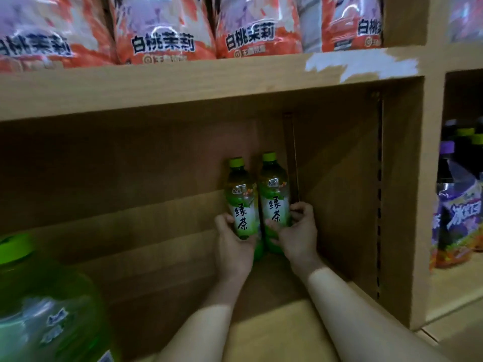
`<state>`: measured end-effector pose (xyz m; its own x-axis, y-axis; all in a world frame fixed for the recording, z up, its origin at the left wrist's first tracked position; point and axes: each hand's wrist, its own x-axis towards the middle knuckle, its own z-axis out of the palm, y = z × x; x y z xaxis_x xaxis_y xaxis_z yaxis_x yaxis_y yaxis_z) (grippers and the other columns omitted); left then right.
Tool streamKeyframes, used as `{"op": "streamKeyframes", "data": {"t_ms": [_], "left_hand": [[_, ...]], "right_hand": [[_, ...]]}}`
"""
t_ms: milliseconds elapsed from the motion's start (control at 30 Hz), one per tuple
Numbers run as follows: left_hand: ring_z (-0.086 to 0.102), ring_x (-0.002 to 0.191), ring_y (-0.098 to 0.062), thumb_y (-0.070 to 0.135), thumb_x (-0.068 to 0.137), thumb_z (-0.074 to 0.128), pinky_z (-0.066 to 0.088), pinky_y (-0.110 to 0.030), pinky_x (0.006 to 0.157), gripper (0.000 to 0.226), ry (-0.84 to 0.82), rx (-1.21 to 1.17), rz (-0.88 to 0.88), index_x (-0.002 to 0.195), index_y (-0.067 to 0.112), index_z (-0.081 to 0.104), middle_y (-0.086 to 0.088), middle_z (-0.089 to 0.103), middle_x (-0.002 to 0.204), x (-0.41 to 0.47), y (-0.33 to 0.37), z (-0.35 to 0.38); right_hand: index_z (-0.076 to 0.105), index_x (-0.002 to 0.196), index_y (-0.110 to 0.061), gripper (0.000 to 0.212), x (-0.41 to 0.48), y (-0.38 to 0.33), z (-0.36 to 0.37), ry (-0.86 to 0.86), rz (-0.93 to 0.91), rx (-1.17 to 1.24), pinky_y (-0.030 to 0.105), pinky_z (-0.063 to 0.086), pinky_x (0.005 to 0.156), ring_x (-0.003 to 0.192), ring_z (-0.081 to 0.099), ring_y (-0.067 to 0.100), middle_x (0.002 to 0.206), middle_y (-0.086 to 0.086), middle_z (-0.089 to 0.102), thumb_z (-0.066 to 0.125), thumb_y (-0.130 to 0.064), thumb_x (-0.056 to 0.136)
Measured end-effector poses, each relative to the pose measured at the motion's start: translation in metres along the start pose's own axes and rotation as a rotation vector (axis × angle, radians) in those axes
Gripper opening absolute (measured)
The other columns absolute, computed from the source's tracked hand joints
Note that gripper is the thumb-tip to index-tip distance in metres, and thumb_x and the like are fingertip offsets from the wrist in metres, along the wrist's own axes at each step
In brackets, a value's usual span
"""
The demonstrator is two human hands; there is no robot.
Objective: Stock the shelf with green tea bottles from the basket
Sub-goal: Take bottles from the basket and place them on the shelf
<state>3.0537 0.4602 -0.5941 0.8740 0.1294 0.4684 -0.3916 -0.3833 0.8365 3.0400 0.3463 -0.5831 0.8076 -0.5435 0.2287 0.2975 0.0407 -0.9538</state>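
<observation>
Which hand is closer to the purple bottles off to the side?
Right. The right hand grips the right green tea bottle, with the purple bottles beyond the shelf wall on its right; the left hand grips the left green tea bottle, farther left.

Two bottles (257,199) side by side on shelf (274,330)

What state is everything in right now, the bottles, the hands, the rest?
Left green tea bottle: upright, capped, gripped by left hand.
Right green tea bottle: upright, capped, gripped by right hand.
Large green bottle: capped, blurred.
Orange packs: standing in a row.
Purple drink bottles: capped, upright.
</observation>
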Motion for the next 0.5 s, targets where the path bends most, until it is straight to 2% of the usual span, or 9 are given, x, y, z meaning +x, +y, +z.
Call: {"op": "streamKeyframes", "data": {"t_ms": [100, 200, 367, 500], "left_hand": [[0.062, 0.084, -0.023, 0.016, 0.069, 0.081, 0.053, -0.043, 0.07, 0.05, 0.001, 0.028, 0.033, 0.088, 0.025, 0.037, -0.001, 0.062, 0.091, 0.002, -0.005, 0.001], [0.06, 0.082, -0.021, 0.015, 0.07, 0.08, 0.05, -0.036, 0.066, 0.048, -0.001, 0.055, 0.045, 0.078, 0.031, 0.036, 0.0, 0.062, 0.09, 0.005, -0.006, -0.002], [0.065, 0.087, -0.018, 0.001, 0.074, 0.072, 0.055, -0.032, 0.073, 0.039, -0.004, -0.023, 0.042, 0.072, 0.037, 0.056, 0.0, 0.069, 0.097, 0.012, -0.007, -0.009], [0.063, 0.101, -0.017, 0.002, 0.079, 0.067, 0.054, -0.037, 0.087, 0.044, -0.079, 0.011, 0.089, 0.082, 0.045, 0.062, 0.002, 0.066, 0.112, 0.009, -0.011, -0.007]], "right_hand": [[0.044, 0.097, -0.027, 0.051, 0.0, 0.003, -0.001, 0.011, -0.038, -0.016, 0.052, 0.057, 0.079, 0.105, 0.06, 0.024, 0.11, -0.001, 0.056, 0.079, -0.002, 0.07], [0.044, 0.085, -0.035, 0.05, -0.002, 0.004, -0.003, 0.005, -0.075, -0.03, 0.053, 0.057, 0.08, 0.104, 0.061, 0.025, 0.111, 0.002, 0.059, 0.074, 0.004, 0.074], [0.063, 0.093, -0.033, 0.033, -0.008, -0.005, -0.017, -0.076, -0.027, -0.043, 0.047, 0.054, 0.09, 0.107, 0.059, 0.024, 0.119, 0.002, 0.06, 0.065, -0.001, 0.083], [0.069, 0.095, -0.031, 0.031, -0.014, -0.006, -0.021, -0.127, 0.068, -0.065, 0.045, 0.051, 0.095, 0.107, 0.058, 0.024, 0.121, 0.004, 0.061, 0.059, -0.003, 0.087]]}}
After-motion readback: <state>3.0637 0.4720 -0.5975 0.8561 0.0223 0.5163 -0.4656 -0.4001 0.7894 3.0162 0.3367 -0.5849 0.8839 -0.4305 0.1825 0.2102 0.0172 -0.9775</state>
